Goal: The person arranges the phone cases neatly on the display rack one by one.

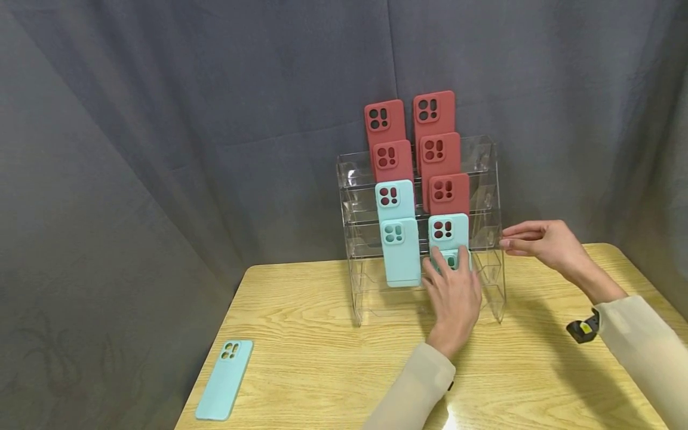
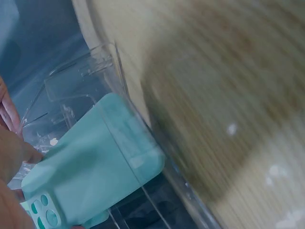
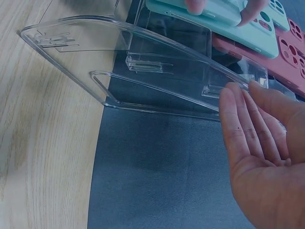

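Note:
A clear tiered display rack (image 1: 371,310) stands on the table, with red and light teal phone cases in two columns. At its lower right, my left hand (image 1: 454,292) grips a teal phone case (image 2: 95,162) near its camera-hole end. The case's lower end sits behind the rack's clear front lip in the left wrist view. Just behind it is another teal case (image 1: 448,230). My right hand (image 1: 553,245) has its fingers nearly straight, fingertips against the rack's right side panel (image 3: 162,43). In the right wrist view its palm shows, holding no case.
Red cases (image 1: 435,113) fill the upper tiers, and two teal cases (image 1: 400,251) stand lower in the left column. A loose teal case (image 1: 224,382) lies at the table's left front. Grey cloth (image 1: 269,119) hangs behind and beside the wooden table (image 1: 301,346).

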A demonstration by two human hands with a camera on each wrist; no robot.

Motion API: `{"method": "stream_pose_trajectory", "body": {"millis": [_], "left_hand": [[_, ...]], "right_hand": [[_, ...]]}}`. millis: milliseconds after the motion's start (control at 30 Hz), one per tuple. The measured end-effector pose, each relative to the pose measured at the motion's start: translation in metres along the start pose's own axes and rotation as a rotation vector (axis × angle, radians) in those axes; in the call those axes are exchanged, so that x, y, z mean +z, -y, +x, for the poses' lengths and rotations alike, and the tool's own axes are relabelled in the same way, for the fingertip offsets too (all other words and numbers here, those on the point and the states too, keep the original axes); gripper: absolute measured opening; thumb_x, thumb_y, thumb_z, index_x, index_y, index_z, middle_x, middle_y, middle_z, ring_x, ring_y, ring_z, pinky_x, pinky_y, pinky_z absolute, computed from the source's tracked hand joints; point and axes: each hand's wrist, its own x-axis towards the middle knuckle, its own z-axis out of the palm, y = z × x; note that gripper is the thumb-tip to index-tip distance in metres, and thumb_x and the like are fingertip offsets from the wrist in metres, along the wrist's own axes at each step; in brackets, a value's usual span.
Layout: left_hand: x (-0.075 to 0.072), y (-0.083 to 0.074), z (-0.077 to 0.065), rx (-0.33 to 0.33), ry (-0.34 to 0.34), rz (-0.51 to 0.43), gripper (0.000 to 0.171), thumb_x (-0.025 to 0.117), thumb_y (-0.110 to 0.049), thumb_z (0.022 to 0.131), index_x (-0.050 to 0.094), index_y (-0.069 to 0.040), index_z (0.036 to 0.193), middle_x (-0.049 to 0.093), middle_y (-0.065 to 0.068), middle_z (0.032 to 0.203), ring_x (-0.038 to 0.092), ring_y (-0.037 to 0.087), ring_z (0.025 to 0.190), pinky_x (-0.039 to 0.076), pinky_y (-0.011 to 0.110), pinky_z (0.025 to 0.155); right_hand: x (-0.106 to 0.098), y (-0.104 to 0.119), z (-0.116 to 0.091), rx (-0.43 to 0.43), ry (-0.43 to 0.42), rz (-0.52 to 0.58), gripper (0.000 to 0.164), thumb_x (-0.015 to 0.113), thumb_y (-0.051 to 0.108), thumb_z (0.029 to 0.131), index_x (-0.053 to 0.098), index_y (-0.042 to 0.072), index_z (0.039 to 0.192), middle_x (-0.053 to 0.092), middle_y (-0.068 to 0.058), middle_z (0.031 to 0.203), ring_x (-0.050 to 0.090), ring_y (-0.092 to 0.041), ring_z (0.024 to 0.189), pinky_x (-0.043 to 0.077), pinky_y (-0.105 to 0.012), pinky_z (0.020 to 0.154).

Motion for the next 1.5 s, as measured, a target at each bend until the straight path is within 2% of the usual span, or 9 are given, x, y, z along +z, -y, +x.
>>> {"method": "stream_pose_trajectory", "body": {"millis": [167, 367, 533, 667, 767, 900, 1100, 1300, 1500], "left_hand": [[0.003, 0.0, -0.001, 0.024, -0.012, 0.034, 0.062, 0.074, -0.052, 0.093, 0.052, -0.037, 0.148, 0.051, 0.02, 0.148, 0.06, 0.041, 0.126, 0.063, 0.048, 0.088], [-0.002, 0.009, -0.002, 0.099, 0.011, 0.04, 0.063, 0.073, -0.052, 0.094, 0.049, -0.036, 0.15, 0.051, 0.02, 0.148, 0.059, 0.041, 0.129, 0.064, 0.046, 0.087], [-0.016, 0.026, 0.004, 0.164, 0.003, 0.027, 0.061, 0.069, -0.054, 0.097, 0.05, -0.034, 0.151, 0.054, 0.018, 0.143, 0.057, 0.037, 0.128, 0.061, 0.042, 0.085], [-0.029, 0.051, 0.013, 0.206, 0.044, -0.027, 0.057, 0.067, -0.049, 0.1, 0.051, -0.028, 0.15, 0.056, 0.015, 0.139, 0.059, 0.032, 0.124, 0.06, 0.04, 0.082], [-0.04, 0.076, 0.018, 0.255, 0.124, -0.138, 0.052, 0.067, -0.042, 0.101, 0.054, -0.022, 0.147, 0.058, 0.012, 0.135, 0.061, 0.029, 0.12, 0.059, 0.039, 0.082], [-0.056, 0.116, 0.02, 0.314, 0.267, -0.315, 0.047, 0.066, -0.033, 0.103, 0.058, -0.016, 0.146, 0.062, 0.009, 0.131, 0.064, 0.025, 0.116, 0.06, 0.037, 0.091], [-0.087, 0.182, 0.008, 0.287, 0.49, -0.483, 0.044, 0.063, -0.032, 0.106, 0.06, -0.014, 0.146, 0.065, 0.006, 0.133, 0.067, 0.022, 0.115, 0.061, 0.039, 0.098], [-0.104, 0.254, -0.005, 0.209, 0.602, -0.502, 0.042, 0.064, -0.033, 0.106, 0.061, -0.016, 0.145, 0.066, 0.007, 0.135, 0.068, 0.024, 0.117, 0.061, 0.043, 0.097], [-0.114, 0.329, -0.018, 0.056, 0.623, -0.449, 0.039, 0.07, -0.027, 0.103, 0.065, -0.015, 0.14, 0.071, 0.007, 0.124, 0.07, 0.028, 0.112, 0.062, 0.043, 0.089]], "right_hand": [[0.0, 0.0, 0.002, -0.005, -0.006, -0.002, 0.052, 0.076, 0.027, 0.099, 0.064, -0.008, 0.136, 0.08, 0.018, 0.098, 0.077, 0.002, 0.086, 0.064, -0.015, 0.078], [-0.001, -0.002, 0.002, -0.002, -0.006, 0.005, 0.053, 0.076, 0.026, 0.1, 0.063, -0.009, 0.137, 0.08, 0.019, 0.098, 0.077, 0.002, 0.086, 0.064, -0.015, 0.077], [-0.003, -0.003, 0.002, -0.008, -0.012, -0.005, 0.053, 0.076, 0.027, 0.099, 0.064, -0.008, 0.137, 0.08, 0.02, 0.098, 0.077, 0.002, 0.085, 0.063, -0.013, 0.078], [-0.004, -0.002, 0.003, -0.015, -0.011, -0.02, 0.052, 0.076, 0.027, 0.099, 0.064, -0.008, 0.136, 0.08, 0.02, 0.097, 0.077, 0.002, 0.085, 0.061, -0.011, 0.078], [-0.005, 0.0, 0.004, -0.015, -0.007, -0.042, 0.051, 0.075, 0.028, 0.1, 0.065, -0.007, 0.136, 0.081, 0.017, 0.098, 0.077, 0.003, 0.085, 0.06, -0.01, 0.077], [-0.004, 0.002, 0.004, -0.009, -0.002, -0.083, 0.051, 0.075, 0.031, 0.1, 0.066, -0.005, 0.136, 0.082, 0.011, 0.101, 0.076, 0.003, 0.086, 0.056, -0.005, 0.077], [-0.004, 0.002, 0.001, -0.001, 0.008, -0.078, 0.054, 0.075, 0.035, 0.099, 0.066, -0.002, 0.136, 0.082, 0.011, 0.104, 0.077, 0.003, 0.09, 0.054, -0.003, 0.077], [-0.006, -0.001, -0.002, 0.021, 0.009, -0.087, 0.058, 0.076, 0.041, 0.097, 0.067, 0.001, 0.137, 0.082, 0.012, 0.103, 0.076, 0.003, 0.091, 0.051, -0.004, 0.077], [-0.004, -0.005, -0.004, 0.021, 0.003, -0.131, 0.06, 0.079, 0.048, 0.093, 0.069, 0.008, 0.137, 0.082, 0.012, 0.107, 0.073, 0.007, 0.094, 0.051, -0.01, 0.079]]}}
